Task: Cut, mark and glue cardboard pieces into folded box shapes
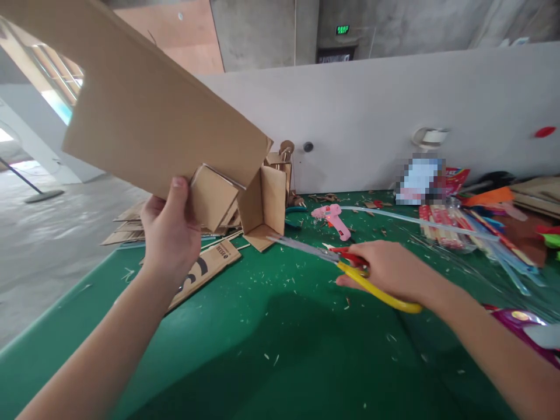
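Note:
My left hand (170, 239) grips a large cardboard sheet (149, 111), raised and tilted over the table's left side. A smaller square cardboard piece (214, 197) overlaps its lower edge, right beside my fingers; whether I hold it too is unclear. In my right hand (385, 268) are scissors (350, 262) with one red and one yellow handle. Their blades point left and look nearly together. Beyond the blade tips stands a folded cardboard form (262, 210). Under the left hand's side lies a flat printed cardboard strip (205, 271).
A pink glue gun (333, 219) lies past the scissors, with a clear glue stick (385, 214) stretching right. Packs of red-and-white sticks (441, 224), an orange piece (490, 196) and a purple object (520, 324) lie right. White shreds dot the green table (245, 338); a white partition (367, 111) stands behind.

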`<state>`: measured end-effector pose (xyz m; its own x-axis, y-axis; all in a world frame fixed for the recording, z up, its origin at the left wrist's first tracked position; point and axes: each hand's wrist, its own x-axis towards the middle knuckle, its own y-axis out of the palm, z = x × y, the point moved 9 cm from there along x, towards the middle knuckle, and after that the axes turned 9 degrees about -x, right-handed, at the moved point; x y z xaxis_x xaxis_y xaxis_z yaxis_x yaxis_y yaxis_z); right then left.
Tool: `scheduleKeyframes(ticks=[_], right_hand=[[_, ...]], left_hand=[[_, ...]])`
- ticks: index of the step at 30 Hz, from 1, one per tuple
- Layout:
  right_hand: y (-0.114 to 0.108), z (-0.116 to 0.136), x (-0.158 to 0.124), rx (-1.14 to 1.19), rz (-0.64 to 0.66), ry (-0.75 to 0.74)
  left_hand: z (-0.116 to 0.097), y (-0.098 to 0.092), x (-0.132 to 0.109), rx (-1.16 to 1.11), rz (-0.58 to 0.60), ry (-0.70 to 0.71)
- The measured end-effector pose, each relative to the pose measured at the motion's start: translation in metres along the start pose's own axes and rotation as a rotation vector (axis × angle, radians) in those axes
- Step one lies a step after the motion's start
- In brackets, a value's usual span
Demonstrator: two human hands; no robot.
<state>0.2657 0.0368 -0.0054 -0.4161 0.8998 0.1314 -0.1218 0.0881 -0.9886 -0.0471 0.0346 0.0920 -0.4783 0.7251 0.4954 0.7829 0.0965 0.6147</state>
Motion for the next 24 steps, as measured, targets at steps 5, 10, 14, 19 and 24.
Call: scheduleKeyframes(ticks=[5,10,14,19,24], right_hand=[[-0.011,-0.045,-0.02,-0.171,0.036,0.215],[0.013,-0.083,-0.066,-0.088,0.079,0.377],[0.031,-0.111,-0.104,0.004,0.063,0.493],[0.032,-0.136,-0.115,-0.008,0.002,0.652],[0.026,-0.141,-0.087,-0.008,0.036,0.669]], left_hand=[[-0.002,0.002,0.004,0.006,0.037,-0.019],[0.006,0.002,-0.001,0.071,0.082,-0.051],[0.011,0.005,-0.005,0.076,0.122,-0.09],[0.012,0.009,-0.011,0.078,0.12,-0.125],[0.015,0.012,-0.02,0.073,0.083,-0.2]])
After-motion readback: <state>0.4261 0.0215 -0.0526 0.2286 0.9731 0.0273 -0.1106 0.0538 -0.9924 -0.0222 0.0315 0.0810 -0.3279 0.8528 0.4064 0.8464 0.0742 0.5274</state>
